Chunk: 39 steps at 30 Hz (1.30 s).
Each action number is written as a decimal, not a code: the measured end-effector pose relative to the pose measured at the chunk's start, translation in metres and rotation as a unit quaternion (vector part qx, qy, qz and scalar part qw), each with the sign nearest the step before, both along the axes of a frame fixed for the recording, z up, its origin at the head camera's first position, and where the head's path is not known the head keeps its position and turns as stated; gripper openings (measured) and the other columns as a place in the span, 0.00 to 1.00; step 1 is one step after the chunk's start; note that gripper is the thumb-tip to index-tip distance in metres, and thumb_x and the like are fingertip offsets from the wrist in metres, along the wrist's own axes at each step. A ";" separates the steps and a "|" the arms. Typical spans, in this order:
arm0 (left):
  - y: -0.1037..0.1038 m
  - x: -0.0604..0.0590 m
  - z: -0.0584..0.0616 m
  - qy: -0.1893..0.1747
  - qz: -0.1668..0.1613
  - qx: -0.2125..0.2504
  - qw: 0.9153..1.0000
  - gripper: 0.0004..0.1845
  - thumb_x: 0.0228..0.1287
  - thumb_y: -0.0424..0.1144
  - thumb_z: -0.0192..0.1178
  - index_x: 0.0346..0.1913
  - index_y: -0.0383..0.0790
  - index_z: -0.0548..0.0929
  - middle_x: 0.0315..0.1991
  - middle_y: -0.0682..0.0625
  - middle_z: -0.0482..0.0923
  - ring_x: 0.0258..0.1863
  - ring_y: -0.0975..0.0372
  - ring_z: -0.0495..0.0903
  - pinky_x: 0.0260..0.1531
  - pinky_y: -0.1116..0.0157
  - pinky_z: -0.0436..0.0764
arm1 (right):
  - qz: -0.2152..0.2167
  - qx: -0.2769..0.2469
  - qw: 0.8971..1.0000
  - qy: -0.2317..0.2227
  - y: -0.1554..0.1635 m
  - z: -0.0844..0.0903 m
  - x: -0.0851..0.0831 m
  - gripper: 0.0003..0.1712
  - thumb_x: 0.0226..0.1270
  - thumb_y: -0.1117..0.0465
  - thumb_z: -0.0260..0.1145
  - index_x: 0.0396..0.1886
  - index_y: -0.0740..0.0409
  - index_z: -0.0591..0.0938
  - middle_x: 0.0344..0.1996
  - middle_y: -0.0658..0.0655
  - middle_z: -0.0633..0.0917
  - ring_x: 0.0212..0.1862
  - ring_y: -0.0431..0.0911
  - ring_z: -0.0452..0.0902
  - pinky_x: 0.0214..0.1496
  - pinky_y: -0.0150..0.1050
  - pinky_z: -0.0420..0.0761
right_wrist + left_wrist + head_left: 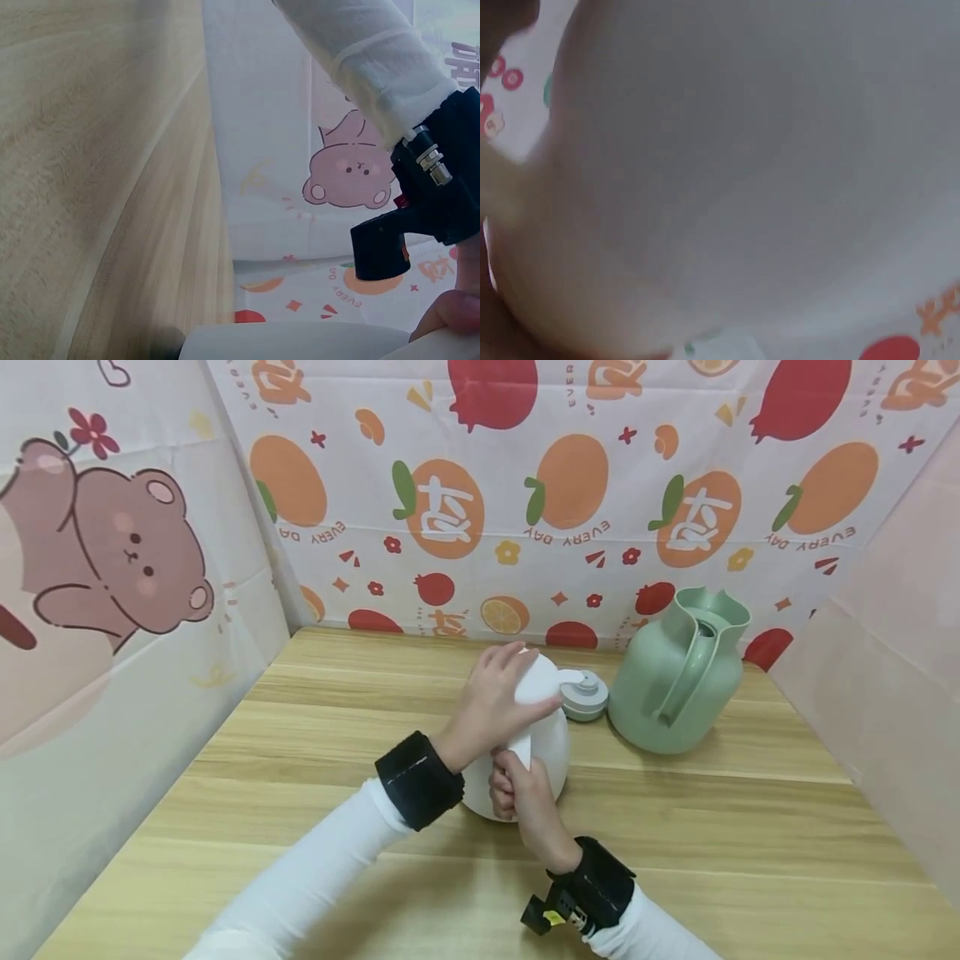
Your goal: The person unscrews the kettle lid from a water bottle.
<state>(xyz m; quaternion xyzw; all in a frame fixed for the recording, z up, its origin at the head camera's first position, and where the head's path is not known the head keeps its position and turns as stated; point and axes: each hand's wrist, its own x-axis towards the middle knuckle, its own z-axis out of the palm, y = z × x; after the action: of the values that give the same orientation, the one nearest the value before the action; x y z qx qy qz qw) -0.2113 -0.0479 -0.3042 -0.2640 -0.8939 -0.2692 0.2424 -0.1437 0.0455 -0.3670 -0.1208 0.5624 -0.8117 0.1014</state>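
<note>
The person is working on a white jug that is standing upright on the wooden table, roughly midway between the table's left and right edges and nearer its far edge than its near one. The left hand is curling over the jug's domed top, fingers wrapped around the cap region, while the right hand is closing round the white handle on the near side of the body; both hands are gripping firmly rather than lying flat. Judging from this, the step looks like turning or seating the top, and doing it well is likely calling for the right hand to be bracing the handle so the body is not spinning, with the left hand twisting squarely about the vertical axis and keeping the base flat on the table. The jug's long axis is running vertically, its spout pointing away toward the far right, its handle facing the near edge. A loose grey-green lid is lying just beside the spout, and a green jug without its lid is standing near the far right corner. The left wrist view is showing only a blurred white surface, so finger detail there is unclear.
</note>
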 end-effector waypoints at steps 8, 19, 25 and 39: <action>-0.031 -0.025 0.017 -0.118 -0.162 -0.065 0.978 0.44 0.49 0.54 0.68 0.67 0.43 0.62 0.65 0.46 0.60 0.62 0.55 0.59 0.55 0.54 0.64 | 0.000 0.010 1.000 0.005 0.001 -0.001 0.001 0.25 0.66 0.55 0.52 0.11 0.57 0.57 0.08 0.48 0.56 0.10 0.38 0.48 0.14 0.33 0.48; -0.033 -0.033 0.008 -0.128 -0.189 -0.012 0.973 0.38 0.47 0.50 0.69 0.63 0.44 0.69 0.63 0.50 0.63 0.59 0.58 0.62 0.49 0.55 0.70 | -0.003 0.006 1.000 0.003 0.000 -0.002 0.001 0.25 0.66 0.56 0.52 0.11 0.57 0.57 0.07 0.49 0.56 0.11 0.39 0.48 0.14 0.33 0.48; -0.024 -0.022 0.006 -0.081 -0.138 0.005 0.987 0.38 0.45 0.48 0.70 0.61 0.38 0.71 0.61 0.44 0.65 0.57 0.54 0.65 0.49 0.54 0.70 | 0.001 0.007 1.000 0.007 0.001 -0.002 0.001 0.26 0.66 0.55 0.52 0.11 0.58 0.57 0.08 0.49 0.56 0.11 0.38 0.48 0.14 0.32 0.48; -0.010 -0.004 0.005 -0.040 -0.025 -0.041 0.998 0.40 0.50 0.56 0.65 0.62 0.34 0.68 0.63 0.37 0.61 0.61 0.48 0.59 0.54 0.51 0.67 | -0.003 0.006 1.000 0.002 -0.001 -0.001 0.000 0.24 0.65 0.58 0.51 0.10 0.57 0.56 0.07 0.48 0.56 0.10 0.38 0.47 0.13 0.31 0.48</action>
<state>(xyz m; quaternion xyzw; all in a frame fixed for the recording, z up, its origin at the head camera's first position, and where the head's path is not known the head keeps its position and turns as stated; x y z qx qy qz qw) -0.2148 -0.0581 -0.2992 -0.2847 -0.9063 -0.2486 0.1890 -0.1434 0.0445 -0.3676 -0.1203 0.5677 -0.8084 0.0986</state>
